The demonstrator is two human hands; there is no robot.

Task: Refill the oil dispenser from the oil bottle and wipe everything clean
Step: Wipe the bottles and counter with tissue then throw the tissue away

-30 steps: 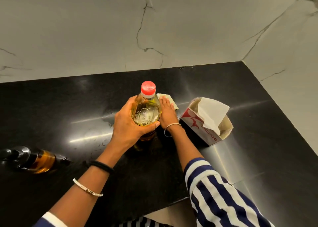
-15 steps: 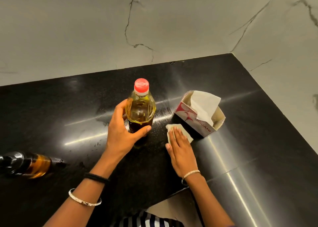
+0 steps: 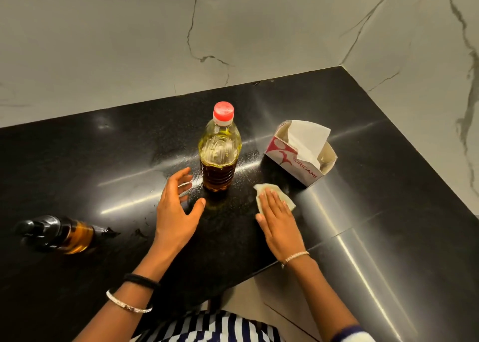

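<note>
A: Two hands?
B: Left hand (image 3: 176,212) spread loose, empty; right hand (image 3: 278,221) flat on one soft white tissue (image 3: 263,190), centre.
A: Farther back?
B: One black-topped dispenser (image 3: 59,234) lower left; one ribbed plastic oil bottle (image 3: 219,157) upright mid-frame; one cardboard box (image 3: 293,157); glossy black tabletop (image 3: 103,160).

The tissue box (image 3: 293,160), at about two o'clock in the view, carries "ORIGAMI" in red letters on its white near side. Embossed marks on the oil bottle (image 3: 219,155) cannot be read.
</note>
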